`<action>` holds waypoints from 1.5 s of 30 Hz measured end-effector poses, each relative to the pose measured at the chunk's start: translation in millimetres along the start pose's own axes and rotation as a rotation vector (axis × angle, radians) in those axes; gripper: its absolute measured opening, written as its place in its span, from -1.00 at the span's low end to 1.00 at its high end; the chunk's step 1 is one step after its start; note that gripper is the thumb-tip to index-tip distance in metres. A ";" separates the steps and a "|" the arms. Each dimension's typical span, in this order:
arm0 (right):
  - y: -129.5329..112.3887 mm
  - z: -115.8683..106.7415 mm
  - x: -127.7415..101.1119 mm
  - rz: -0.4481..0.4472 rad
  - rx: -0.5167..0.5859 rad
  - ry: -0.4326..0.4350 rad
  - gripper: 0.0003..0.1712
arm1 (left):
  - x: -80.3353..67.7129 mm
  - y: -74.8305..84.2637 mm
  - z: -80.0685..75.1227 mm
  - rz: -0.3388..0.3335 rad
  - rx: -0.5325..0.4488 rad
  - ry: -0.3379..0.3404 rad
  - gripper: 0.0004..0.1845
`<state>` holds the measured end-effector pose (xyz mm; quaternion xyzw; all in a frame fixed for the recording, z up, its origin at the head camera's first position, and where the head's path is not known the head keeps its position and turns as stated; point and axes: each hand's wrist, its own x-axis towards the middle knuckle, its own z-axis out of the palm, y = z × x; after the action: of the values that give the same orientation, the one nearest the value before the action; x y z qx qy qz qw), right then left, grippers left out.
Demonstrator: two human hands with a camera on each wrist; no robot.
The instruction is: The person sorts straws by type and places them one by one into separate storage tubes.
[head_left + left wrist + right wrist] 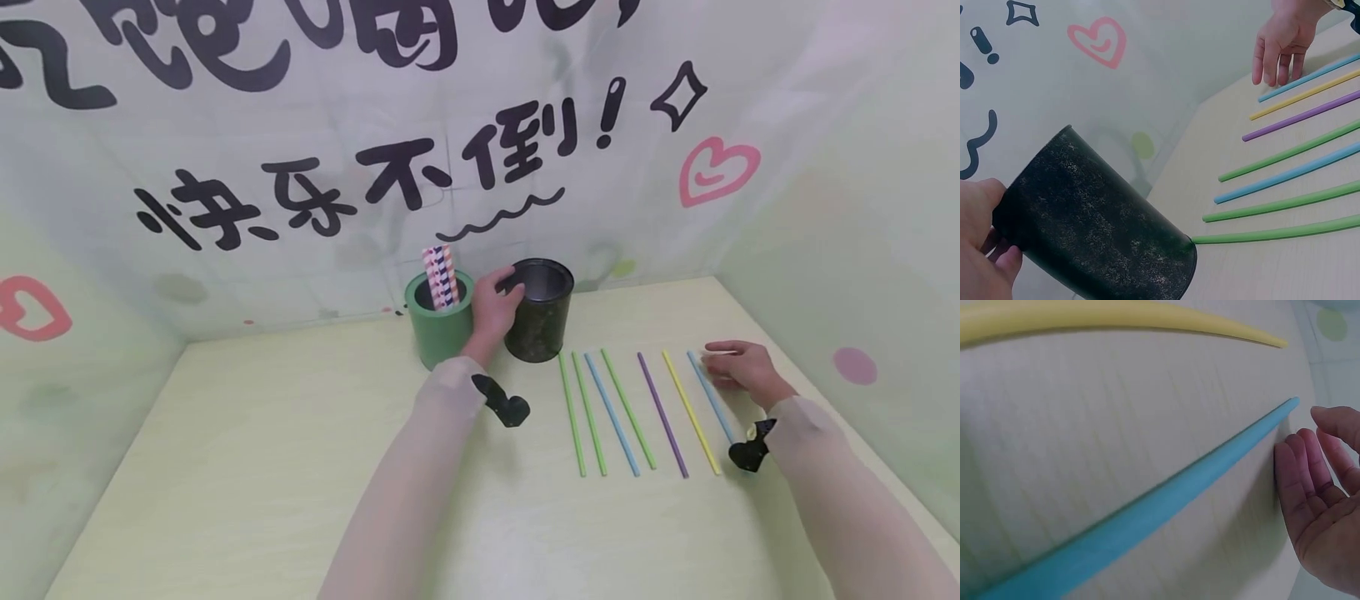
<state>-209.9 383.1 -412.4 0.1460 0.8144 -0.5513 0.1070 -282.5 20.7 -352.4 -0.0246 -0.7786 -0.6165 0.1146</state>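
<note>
My left hand (pixel 495 312) is at the left side of a black cylindrical cup (pixel 542 329), gripping it near its rim with fingers and thumb. In the left wrist view the dark speckled wall of the cup fills the lower left, and the fingertips (pixel 1009 262) meet it near the rim. My right hand (pixel 742 371) is low over the table beside the far end of the rightmost blue straw (pixel 711 396). Its fingers are relaxed and hold nothing. In the right wrist view that blue straw (pixel 1166 503) lies just left of the fingertips (pixel 1285 456).
Left of the black cup stands a green cup (pixel 438 337) holding several patterned straws (pixel 441 275). Between the hands lies a row of loose straws, among them a purple straw (pixel 662 412), a yellow straw (pixel 690 408) and several green ones. A printed sheet (pixel 337 275) hangs behind the table (pixel 247 467).
</note>
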 end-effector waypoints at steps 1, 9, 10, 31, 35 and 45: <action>0.5 1.2 0.3 0.002 -0.013 0.007 -0.35 | 0.0 -0.2 0.4 -0.001 0.000 -0.001 -0.64; 5.7 7.2 2.3 -0.027 -0.139 0.042 -0.33 | -0.5 -0.8 0.8 0.003 0.009 -0.003 -0.64; 6.5 7.7 2.7 -0.037 -0.146 0.041 -0.33 | -0.4 -1.0 0.7 0.005 0.012 -0.001 -0.64; 12.3 17.4 4.8 -0.034 -0.290 0.094 -0.33 | -3.4 0.4 -2.2 -0.013 -0.004 -0.027 -0.64; 11.5 16.8 4.1 -0.029 -0.285 0.094 -0.35 | -3.7 1.4 -2.1 -0.021 -0.009 -0.025 -0.64; 9.1 17.0 4.2 -0.026 -0.283 0.091 -0.43 | -3.7 2.2 -2.0 -0.013 -0.007 -0.020 -0.64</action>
<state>-210.3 371.0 -428.0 0.1439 0.8899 -0.4250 0.0825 -278.2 19.7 -350.6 -0.0260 -0.7778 -0.6196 0.1028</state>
